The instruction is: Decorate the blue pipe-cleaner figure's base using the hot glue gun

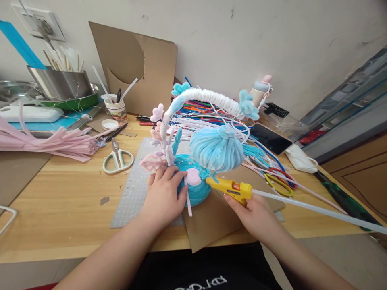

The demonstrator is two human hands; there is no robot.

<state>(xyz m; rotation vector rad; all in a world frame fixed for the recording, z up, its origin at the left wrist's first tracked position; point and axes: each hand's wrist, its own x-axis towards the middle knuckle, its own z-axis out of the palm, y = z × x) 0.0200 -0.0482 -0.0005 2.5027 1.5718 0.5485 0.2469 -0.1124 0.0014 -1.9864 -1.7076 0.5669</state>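
A pipe-cleaner craft stands before me, with a round turquoise base [198, 195], a white wrapped arch [208, 96] and a pleated light-blue shade [217, 148] hanging from it. A pale pink disc [193, 176] sits on the base, and a pink strip [188, 199] runs down its front. My left hand [165, 193] grips the base's left side, beside pink butterflies [152, 161]; some fingertips are hidden. My right hand [252, 209] is closed around a yellow glue gun [231, 189] with a long glue stick [314, 211] out the back. Its nozzle points at the base's right edge.
Beneath the craft lie a cutting mat [130, 205] and cardboard [211, 225]. Scissors [117, 159] and pink pipe cleaners [57, 143] are left. Behind are many coloured pipe cleaners [193, 119] and a paper cup [116, 108]; a phone [271, 138] and yellow-handled scissors [279, 186] lie right.
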